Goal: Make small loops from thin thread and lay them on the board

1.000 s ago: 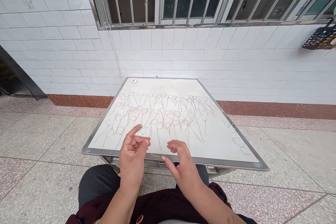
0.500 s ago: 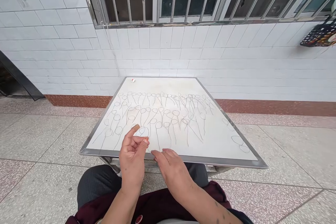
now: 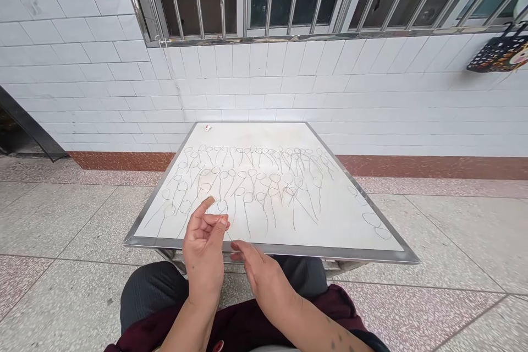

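My left hand (image 3: 205, 250), palm turned up, pinches a thin looped wire (image 3: 221, 201) between thumb and fingertips above the table's near edge. The wire's ring stands out beyond the fingers and its short tail runs down toward my right hand (image 3: 266, 278). That hand is turned palm down, with its fingertips closed together at the tail's lower end; the exact grip is partly hidden. Many similar thin wires (image 3: 247, 196), each with a round loop and a straight tail, lie in rough rows on the white tabletop (image 3: 256, 132).
A grey metal rim (image 3: 330, 252) borders the table. Larger wire rings (image 3: 373, 220) lie at its right side, and a small red and white object (image 3: 208, 128) at the far left corner. Beyond stand a tiled wall (image 3: 264, 85), a barred window and a patterned bag (image 3: 497, 54).
My right hand has shifted slightly left and down, with its fingertips now at the wire's tail. The left hand has moved a little left, still pinching the wire.
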{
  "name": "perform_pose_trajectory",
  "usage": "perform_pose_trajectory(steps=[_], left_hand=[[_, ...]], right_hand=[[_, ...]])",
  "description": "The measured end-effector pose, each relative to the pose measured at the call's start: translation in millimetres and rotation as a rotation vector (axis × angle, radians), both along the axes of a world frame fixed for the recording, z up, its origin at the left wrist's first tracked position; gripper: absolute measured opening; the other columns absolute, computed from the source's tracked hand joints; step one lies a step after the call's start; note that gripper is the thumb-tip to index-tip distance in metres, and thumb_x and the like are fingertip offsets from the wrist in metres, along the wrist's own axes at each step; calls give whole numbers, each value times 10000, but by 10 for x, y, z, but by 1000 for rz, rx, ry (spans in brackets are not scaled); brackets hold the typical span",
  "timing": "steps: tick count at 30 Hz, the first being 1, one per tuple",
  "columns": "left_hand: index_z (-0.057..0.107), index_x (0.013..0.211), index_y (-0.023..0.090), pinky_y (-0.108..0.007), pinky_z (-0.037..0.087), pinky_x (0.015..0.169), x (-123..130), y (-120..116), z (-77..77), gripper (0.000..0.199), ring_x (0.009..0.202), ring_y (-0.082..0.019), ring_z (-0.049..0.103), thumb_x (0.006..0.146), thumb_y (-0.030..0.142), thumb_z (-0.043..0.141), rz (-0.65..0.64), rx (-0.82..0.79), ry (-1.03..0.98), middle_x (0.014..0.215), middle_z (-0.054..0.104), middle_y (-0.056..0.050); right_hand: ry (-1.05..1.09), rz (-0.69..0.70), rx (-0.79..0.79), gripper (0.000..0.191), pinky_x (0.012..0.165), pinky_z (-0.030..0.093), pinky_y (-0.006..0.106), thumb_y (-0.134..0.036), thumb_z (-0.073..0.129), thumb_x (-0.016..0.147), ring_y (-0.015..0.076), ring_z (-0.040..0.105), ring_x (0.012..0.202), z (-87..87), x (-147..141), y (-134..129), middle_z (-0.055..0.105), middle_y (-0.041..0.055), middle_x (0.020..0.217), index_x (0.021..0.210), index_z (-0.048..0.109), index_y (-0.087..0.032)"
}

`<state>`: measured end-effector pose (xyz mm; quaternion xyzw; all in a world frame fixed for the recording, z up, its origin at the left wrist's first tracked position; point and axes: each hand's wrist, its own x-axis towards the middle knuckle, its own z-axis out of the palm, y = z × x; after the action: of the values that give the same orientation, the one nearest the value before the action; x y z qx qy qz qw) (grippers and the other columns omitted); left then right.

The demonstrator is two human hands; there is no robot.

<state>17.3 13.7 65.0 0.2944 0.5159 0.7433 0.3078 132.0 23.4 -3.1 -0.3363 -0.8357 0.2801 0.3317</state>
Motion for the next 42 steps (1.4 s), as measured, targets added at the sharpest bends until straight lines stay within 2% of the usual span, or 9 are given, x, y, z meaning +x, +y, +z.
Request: perform_pose_trajectory(steps=[7,14,19,23,26,28,32,36,42], left_hand=[[606,1152,247,-297,448,884,0,-1,16,424,781,-117,584,739,222,697,-4,11,-32,724,559,49],[613,1142,240,-284,442,885,-23,1,33,417,778,-109,583,734,228,700,-16,19,-56,715,559,50],[601,1153,253,-256,439,848,-199,-49,146,420,760,-100,569,744,224,695,46,51,22,728,575,50],[520,1232,250,-266,438,797,-256,-75,149,500,692,-106,552,759,215,680,-175,-17,92,683,602,52],[427,1302,241,-279,441,767,-180,-79,119,610,682,-121,558,750,213,685,-328,-58,68,667,620,50],[376,1334,233,-289,446,757,-117,-85,113,665,681,-128,562,746,219,688,-406,-88,31,674,629,44],[343,1353,217,-282,446,743,-63,-106,132,698,658,-122,550,748,238,689,-462,-135,-5,668,635,44],[332,1365,208,-269,447,729,-70,-113,131,726,645,-114,543,744,234,708,-490,-162,-40,649,635,46],[352,1370,216,-278,449,752,-24,-104,41,723,729,-122,577,748,212,721,-573,-146,-187,811,674,-13]], right_hand=[[2,13,-26,571,865,553,339,19,295,788,168,663,949,-44,-5,-21,661,92,1090,1312,414,-172],[182,91,-49,611,954,500,360,-53,290,883,170,610,1089,-216,-41,-143,558,116,1290,1464,185,-213],[285,120,-275,441,826,555,378,-247,294,952,187,677,923,-382,48,-39,638,128,1161,1382,385,-207],[383,-140,-463,334,834,522,369,-371,377,948,185,640,934,-31,183,185,649,84,1111,1157,595,-229],[412,-59,-467,261,849,485,328,-389,513,895,185,585,997,344,196,267,629,48,1057,1067,661,-261],[504,23,-500,210,840,477,311,-363,588,852,171,586,956,487,155,272,607,29,990,1010,687,-267],[675,65,-554,124,799,467,286,-315,634,828,138,572,859,491,79,251,554,1,910,921,706,-277],[704,68,-566,102,753,438,271,-310,624,844,133,528,829,435,96,253,539,1,887,897,706,-279],[760,0,-606,91,655,382,245,-331,622,847,116,464,738,444,116,242,540,-2,883,858,681,-263]])
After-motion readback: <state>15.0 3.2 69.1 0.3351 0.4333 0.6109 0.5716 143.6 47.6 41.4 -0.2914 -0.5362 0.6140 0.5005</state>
